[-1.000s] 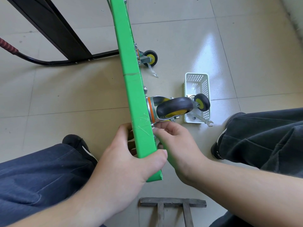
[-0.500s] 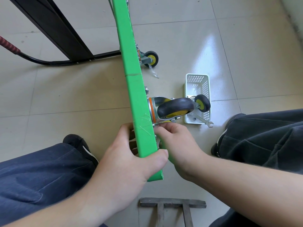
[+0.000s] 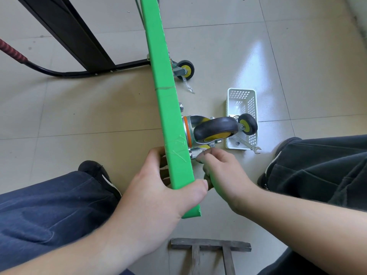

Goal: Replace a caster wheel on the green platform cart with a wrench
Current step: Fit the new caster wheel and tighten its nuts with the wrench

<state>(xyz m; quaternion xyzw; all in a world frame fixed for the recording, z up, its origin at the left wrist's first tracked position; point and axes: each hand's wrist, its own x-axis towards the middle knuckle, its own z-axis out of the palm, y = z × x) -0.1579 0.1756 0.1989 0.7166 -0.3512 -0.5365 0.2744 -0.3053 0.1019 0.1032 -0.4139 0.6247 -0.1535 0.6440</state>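
Observation:
The green platform cart [image 3: 158, 62] stands on its edge, running from the top of the view down to my hands. A black caster wheel [image 3: 215, 129] with a yellow hub and silver fork sticks out of its right face. My left hand [image 3: 158, 195] grips the cart's near corner, thumb over the edge. My right hand [image 3: 224, 173] pinches small silver hardware [image 3: 197, 152] at the caster's mounting plate, right against the cart. A silver wrench [image 3: 246, 143] lies half in the white basket, untouched.
A white perforated basket [image 3: 241, 96] on the tiled floor holds a smaller spare caster [image 3: 248, 124]. Another mounted caster [image 3: 185, 71] touches the floor farther back. A black cart handle frame [image 3: 65, 30] lies at the upper left. My knees flank the work; a grey metal frame [image 3: 210, 247] lies below.
My right hand's fingers have shifted slightly at the mounting hardware. The cart and left hand have stayed about where they were.

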